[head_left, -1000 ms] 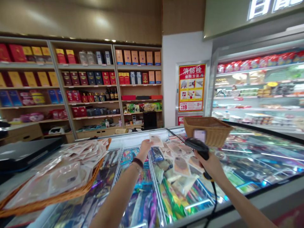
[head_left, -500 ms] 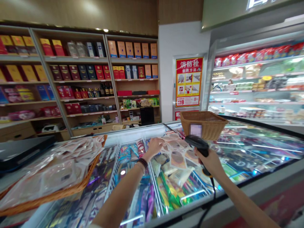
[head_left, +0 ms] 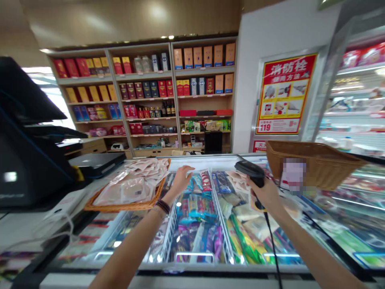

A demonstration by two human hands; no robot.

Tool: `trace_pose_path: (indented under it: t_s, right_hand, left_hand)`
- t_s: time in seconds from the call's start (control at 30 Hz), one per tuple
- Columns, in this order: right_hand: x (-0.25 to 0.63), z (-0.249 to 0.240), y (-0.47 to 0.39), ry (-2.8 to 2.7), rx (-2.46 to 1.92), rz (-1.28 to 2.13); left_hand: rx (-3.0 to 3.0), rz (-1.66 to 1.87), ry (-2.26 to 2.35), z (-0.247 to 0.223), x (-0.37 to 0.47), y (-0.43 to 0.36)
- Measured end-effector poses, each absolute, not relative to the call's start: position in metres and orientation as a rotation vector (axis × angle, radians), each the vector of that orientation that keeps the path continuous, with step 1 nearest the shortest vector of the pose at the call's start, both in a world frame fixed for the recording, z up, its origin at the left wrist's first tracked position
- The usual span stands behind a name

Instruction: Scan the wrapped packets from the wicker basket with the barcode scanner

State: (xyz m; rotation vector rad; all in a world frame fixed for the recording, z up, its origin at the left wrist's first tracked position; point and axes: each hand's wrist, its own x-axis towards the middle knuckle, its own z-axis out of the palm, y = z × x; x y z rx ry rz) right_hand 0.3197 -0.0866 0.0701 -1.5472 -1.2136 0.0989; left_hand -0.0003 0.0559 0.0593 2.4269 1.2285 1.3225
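Observation:
My right hand (head_left: 266, 194) is wrapped round the handle of a black corded barcode scanner (head_left: 250, 170), its head pointing left. Under it, partly hidden, flat clear packets (head_left: 237, 178) lie on the glass top of a chest freezer (head_left: 195, 161). My left hand (head_left: 182, 180), with a dark beaded bracelet on the wrist, hovers over the freezer with nothing in it, its fingers stretched and a little apart. Just left of that hand is a shallow wicker tray (head_left: 126, 207) heaped with similar flat packets (head_left: 132, 188).
A brown wicker basket (head_left: 325, 172) stands at the right on the freezer. Wire dividers (head_left: 221, 216) part the bagged frozen goods below the glass. At the left are a flat black device (head_left: 98, 162) and a dark checkout machine (head_left: 27, 144). Shelves of boxes (head_left: 150, 89) line the back wall.
My left hand has moved left, off the packets on the glass towards the wicker tray, and its fingers have opened. The view has turned left. The scanner stays in my right hand.

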Motion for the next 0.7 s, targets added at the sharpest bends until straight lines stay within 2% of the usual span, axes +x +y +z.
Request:
trace_pose_path:
  t_s: [0.13, 0.3, 0.47, 0.7]
  right_hand:
    - [0.272, 0.078, -0.065, -1.274, -1.438, 0.297]
    - [0.210, 0.078, -0.042, -1.358, -1.370, 0.326]
    - [0.150, 0.071, -0.034, -1.452, -1.281, 0.391]
    - [0.091, 0.051, -0.035, -1.593, -1.249, 0.472]
  left_hand:
    - [2.369, 1.525, 1.433, 0.062, -0.068, 0.043]
    - [2.137, 1.656, 1.931, 0.061, -0.152, 0.027]
    - [1.872, 1.540, 2.326, 0.051, -0.207, 0.011]
    - [1.792, 1.304, 2.397, 0.036, -0.227, -0.005]
